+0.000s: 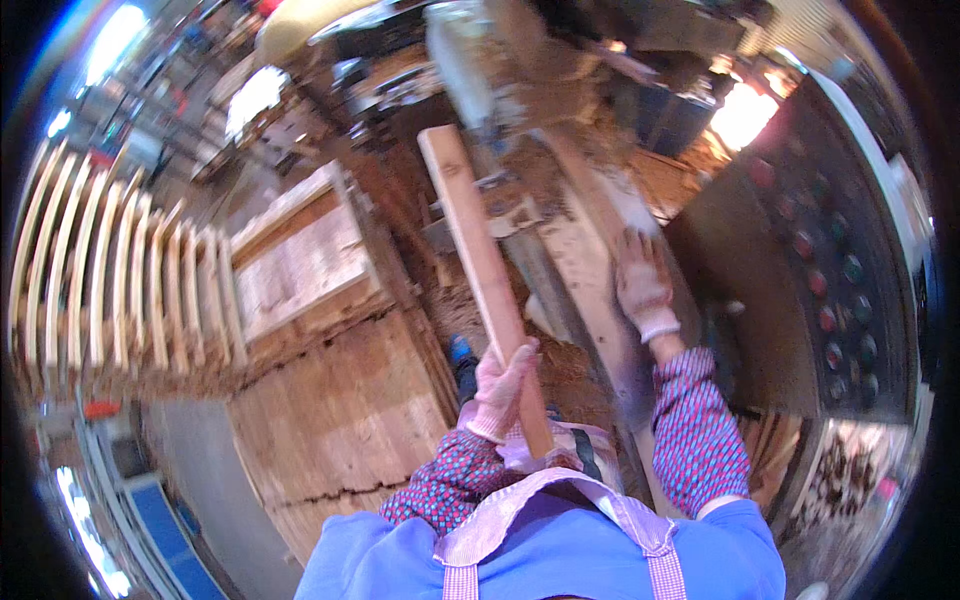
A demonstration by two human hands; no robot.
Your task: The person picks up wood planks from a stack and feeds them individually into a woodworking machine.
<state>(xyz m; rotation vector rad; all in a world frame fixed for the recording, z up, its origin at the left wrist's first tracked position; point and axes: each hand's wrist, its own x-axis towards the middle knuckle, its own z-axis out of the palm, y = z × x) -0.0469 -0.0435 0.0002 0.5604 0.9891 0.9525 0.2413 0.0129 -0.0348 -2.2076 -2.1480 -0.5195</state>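
Holding a long, straight-edged wooden slat (484, 262) in gloved left hand (502, 393)

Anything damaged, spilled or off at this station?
Yes, probably. A jagged dark line crosses the wooden panel at lower left, like a crack or broken edge; can't tell which. Wood chips lie scattered to its right, likely ordinary workshop mess. The board in the left hand shows no obvious damage.

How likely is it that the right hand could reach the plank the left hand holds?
Probably yes: the right hand looks open, and nothing seems to stand between it and the plank gripped by the left hand.
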